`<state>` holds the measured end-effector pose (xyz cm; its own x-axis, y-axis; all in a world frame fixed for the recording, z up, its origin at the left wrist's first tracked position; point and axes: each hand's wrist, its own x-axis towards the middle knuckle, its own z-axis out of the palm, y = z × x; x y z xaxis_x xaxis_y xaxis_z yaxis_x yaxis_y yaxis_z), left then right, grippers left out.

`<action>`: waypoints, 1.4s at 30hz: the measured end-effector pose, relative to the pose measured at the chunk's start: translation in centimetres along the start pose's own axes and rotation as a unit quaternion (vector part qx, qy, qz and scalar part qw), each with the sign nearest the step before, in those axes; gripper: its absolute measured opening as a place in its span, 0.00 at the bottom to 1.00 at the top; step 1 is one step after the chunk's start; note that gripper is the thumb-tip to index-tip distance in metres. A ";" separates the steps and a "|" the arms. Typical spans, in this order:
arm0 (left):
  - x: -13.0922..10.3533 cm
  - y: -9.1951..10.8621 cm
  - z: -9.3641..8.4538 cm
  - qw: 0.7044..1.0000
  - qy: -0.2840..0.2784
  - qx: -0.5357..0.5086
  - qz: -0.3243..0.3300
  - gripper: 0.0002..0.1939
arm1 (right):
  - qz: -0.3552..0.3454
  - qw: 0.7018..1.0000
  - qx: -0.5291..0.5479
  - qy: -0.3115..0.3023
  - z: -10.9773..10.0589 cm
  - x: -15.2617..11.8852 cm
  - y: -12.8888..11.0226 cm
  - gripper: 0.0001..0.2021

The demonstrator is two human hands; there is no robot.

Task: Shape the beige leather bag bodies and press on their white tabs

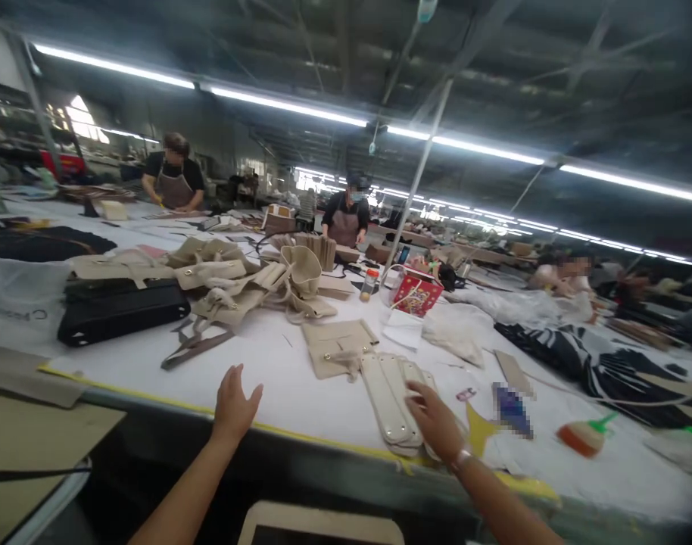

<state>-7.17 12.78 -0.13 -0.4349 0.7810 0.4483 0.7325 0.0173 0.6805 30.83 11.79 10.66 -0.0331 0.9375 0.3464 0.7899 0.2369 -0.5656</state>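
Note:
My left hand (235, 405) hovers above the white table near its front edge, fingers apart and holding nothing. Over the stacked cream panels with metal studs (387, 401) is my right hand (434, 416), its fingers spread; whether the fingertips touch the top panel I cannot tell. Just behind the stack lies a flat beige bag piece (338, 347) with a strap and small metal fittings. Beyond my left hand, a heap of beige bag parts (232, 284) covers the table, with a black bag (124, 310) at its left.
To the right are a squeeze bottle (584, 437) with a green nozzle, a yellow piece (481, 430) and black fabric (573, 359). A red bag (417, 294) and an orange-capped jar (369, 284) stand farther back by a pole. Co-workers work at the far tables. A beige-rimmed item (323, 513) is below the edge.

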 end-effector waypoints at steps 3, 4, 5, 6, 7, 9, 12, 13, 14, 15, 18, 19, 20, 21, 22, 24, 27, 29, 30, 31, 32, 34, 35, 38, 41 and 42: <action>-0.1 -1.7 3.6 0.994 -0.041 0.086 0.051 0.30 | -0.039 0.976 -0.158 -0.143 6.1 8.6 -3.7 0.19; -0.2 -2.1 4.4 0.991 -0.046 0.109 0.059 0.29 | -0.041 0.964 -0.198 -0.175 8.4 11.6 -4.7 0.20; -0.4 -2.3 5.0 0.989 -0.044 0.125 0.065 0.30 | -0.036 0.957 -0.214 -0.193 10.5 14.4 -5.5 0.19; -0.5 -2.3 5.3 0.988 -0.036 0.135 0.072 0.30 | -0.027 0.948 -0.237 -0.210 12.5 16.8 -6.0 0.19; -0.5 -2.3 5.5 0.987 -0.027 0.139 0.080 0.30 | -0.018 0.939 -0.258 -0.229 14.1 18.7 -6.2 0.19; -0.4 -2.1 5.3 0.986 -0.020 0.140 0.092 0.29 | -0.014 0.916 -0.288 -0.277 16.3 20.5 -6.3 0.20; -0.2 -1.8 4.9 0.983 -0.029 0.148 0.100 0.28 | -0.042 0.889 -0.306 -0.339 17.7 18.5 -6.1 0.27; -0.2 -1.7 4.8 0.983 -0.031 0.151 0.102 0.28 | -0.061 0.883 -0.310 -0.346 17.9 17.1 -6.1 0.30; -0.2 -1.7 4.7 0.982 -0.033 0.153 0.105 0.28 | -0.087 0.880 -0.319 -0.341 18.1 15.5 -5.9 0.31; -0.2 -1.8 4.7 0.982 -0.035 0.154 0.107 0.28 | -0.118 0.876 -0.334 -0.327 18.4 14.1 -5.7 0.31; -0.2 -1.9 4.6 0.981 -0.041 0.156 0.109 0.27 | -0.208 0.855 -0.393 -0.269 18.9 11.7 -4.4 0.24; -0.3 -1.9 4.6 0.981 -0.043 0.155 0.107 0.26 | -0.225 0.848 -0.405 -0.259 19.0 11.8 -4.0 0.22; -0.3 -1.9 4.6 0.981 -0.045 0.154 0.105 0.26 | -0.234 0.843 -0.410 -0.257 18.9 12.3 -3.6 0.21; -0.3 -1.9 4.5 0.982 -0.047 0.152 0.103 0.26 | -0.242 0.840 -0.412 -0.258 18.6 13.0 -3.2 0.21; -0.3 -1.9 4.4 0.982 -0.050 0.151 0.100 0.26 | -0.249 0.838 -0.411 -0.257 18.2 14.0 -3.1 0.21; -0.3 -1.8 4.3 0.982 -0.055 0.152 0.093 0.26 | -0.253 0.839 -0.410 -0.253 17.1 16.3 -3.3 0.20; -0.3 -1.6 4.2 0.978 -0.081 0.174 0.076 0.26 | -0.255 0.848 -0.404 -0.231 14.5 19.9 -5.1 0.16; -0.2 -1.6 4.1 0.972 -0.109 0.197 0.063 0.27 | -0.263 0.858 -0.392 -0.201 12.3 22.1 -7.1 0.14; -0.2 -1.6 4.0 0.969 -0.124 0.205 0.055 0.28 | -0.266 0.865 -0.384 -0.181 11.2 23.0 -8.2 0.13; -0.3 -1.6 4.0 0.967 -0.139 0.209 0.047 0.29 | -0.268 0.873 -0.375 -0.158 10.0 23.7 -9.3 0.13; -0.3 -1.6 3.9 0.966 -0.152 0.206 0.039 0.29 | -0.267 0.882 -0.365 -0.134 8.8 24.2 -10.4 0.13; -0.5 -1.5 3.7 0.970 -0.163 0.178 0.021 0.32 | -0.265 0.898 -0.340 -0.089 6.9 24.5 -12.3 0.13; -0.6 -1.3 3.6 0.976 -0.161 0.149 0.011 0.35 | -0.264 0.905 -0.326 -0.070 6.2 24.3 -13.2 0.13; -0.6 0.2 2.9 0.987 -0.150 -0.013 -0.057 0.44 | -0.274 0.920 -0.277 -0.041 5.1 22.4 -15.2 0.13; 0.3 2.7 1.4 0.954 -0.134 -0.205 -0.174 0.49 | -0.304 0.924 -0.227 -0.053 5.0 19.8 -16.6 0.11; 0.8 3.5 0.8 0.948 -0.121 -0.229 -0.183 0.48 | -0.316 0.923 -0.211 -0.062 5.0 18.9 -17.0 0.10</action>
<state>-4.56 13.92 2.12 -0.4427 0.8963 0.0240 0.2264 0.0858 0.9703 13.73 26.75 23.06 -0.6173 0.6749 0.4042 0.7567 0.6499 0.0704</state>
